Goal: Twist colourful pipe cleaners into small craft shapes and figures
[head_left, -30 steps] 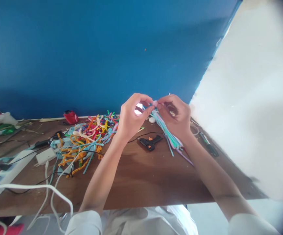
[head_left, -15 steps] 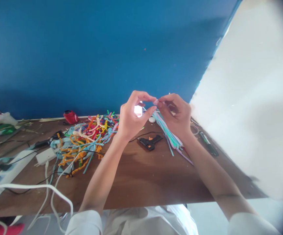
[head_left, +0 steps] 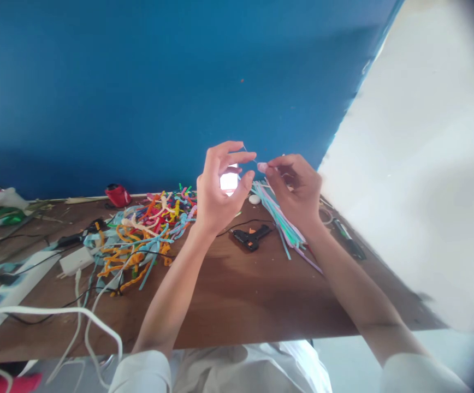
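Observation:
Above the back of the table, my right hand (head_left: 296, 188) pinches a small pale pink piece (head_left: 262, 167) between thumb and fingertips. It looks like a short coiled bit of pipe cleaner, too small to be sure. My left hand (head_left: 224, 183) is just left of it, fingers and thumb spread apart. A thin strand (head_left: 250, 154) runs from the pink piece up to the left fingertips; whether it is wire or glue I cannot tell. Behind the left hand a lit phone screen (head_left: 229, 181) shows partly. Beneath the right hand lies a bundle of pastel pipe cleaners (head_left: 286, 226).
A black glue gun (head_left: 250, 238) lies mid-table. A heap of coloured twisted pipe cleaners (head_left: 150, 229) is to the left, near a power strip (head_left: 19, 292) and white cables (head_left: 93, 322). A red object (head_left: 118, 195) stands by the blue wall; a dark pen-like tool (head_left: 349, 240) lies right.
My left hand has drawn back a little to the left, its fingers parting from the pink piece. A thin strand now shows between them. My right hand keeps its pinch.

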Action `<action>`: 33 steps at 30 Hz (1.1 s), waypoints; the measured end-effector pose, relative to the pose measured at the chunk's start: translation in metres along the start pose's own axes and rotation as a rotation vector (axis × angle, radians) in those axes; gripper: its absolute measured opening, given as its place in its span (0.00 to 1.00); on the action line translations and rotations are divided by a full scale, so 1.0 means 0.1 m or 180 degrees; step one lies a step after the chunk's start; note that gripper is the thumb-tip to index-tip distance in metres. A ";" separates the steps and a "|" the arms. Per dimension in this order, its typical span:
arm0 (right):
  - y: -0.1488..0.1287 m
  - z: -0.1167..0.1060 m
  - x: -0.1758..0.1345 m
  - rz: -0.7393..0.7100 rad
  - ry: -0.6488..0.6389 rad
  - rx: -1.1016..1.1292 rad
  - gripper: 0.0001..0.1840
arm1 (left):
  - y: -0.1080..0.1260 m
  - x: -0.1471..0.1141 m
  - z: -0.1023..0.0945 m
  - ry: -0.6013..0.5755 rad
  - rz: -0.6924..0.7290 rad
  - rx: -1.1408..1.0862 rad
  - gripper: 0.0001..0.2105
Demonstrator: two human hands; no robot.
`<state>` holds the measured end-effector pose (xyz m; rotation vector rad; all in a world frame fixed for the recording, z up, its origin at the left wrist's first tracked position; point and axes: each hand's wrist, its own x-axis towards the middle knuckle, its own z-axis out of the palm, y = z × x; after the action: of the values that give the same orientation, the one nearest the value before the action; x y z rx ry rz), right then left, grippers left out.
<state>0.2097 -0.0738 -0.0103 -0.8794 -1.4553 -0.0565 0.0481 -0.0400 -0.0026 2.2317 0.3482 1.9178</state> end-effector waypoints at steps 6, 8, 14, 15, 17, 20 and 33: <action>-0.01 0.03 -0.02 -0.0010 -0.0071 0.0081 0.06 | 0.03 0.00 0.03 -0.0112 0.0138 -0.0105 0.23; -0.01 0.02 -0.02 0.0023 -0.0071 0.0061 0.07 | 0.06 0.00 0.03 -0.0104 0.0120 -0.0099 0.23; -0.01 0.02 -0.01 0.0032 -0.0053 0.0044 0.07 | 0.10 -0.01 0.00 -0.0210 -0.0077 0.0146 0.20; -0.01 0.02 -0.01 0.0038 -0.0068 0.0040 0.07 | 0.10 -0.02 0.00 -0.0247 -0.0065 0.0179 0.19; 0.00 0.02 -0.01 0.0038 -0.0084 0.0037 0.07 | 0.09 -0.02 -0.01 -0.0284 -0.0055 0.0223 0.17; 0.00 0.03 -0.02 0.0024 -0.0103 0.0039 0.07 | 0.10 -0.03 -0.03 -0.0221 -0.0042 0.0246 0.16; 0.01 0.05 -0.03 0.0068 -0.0252 0.0126 0.06 | 0.07 -0.05 0.00 -0.0235 -0.0107 -0.0025 0.18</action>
<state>0.2055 -0.0711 -0.0141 -0.8733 -1.5155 0.0233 0.0480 -0.0484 -0.0048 2.2699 0.3640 1.8115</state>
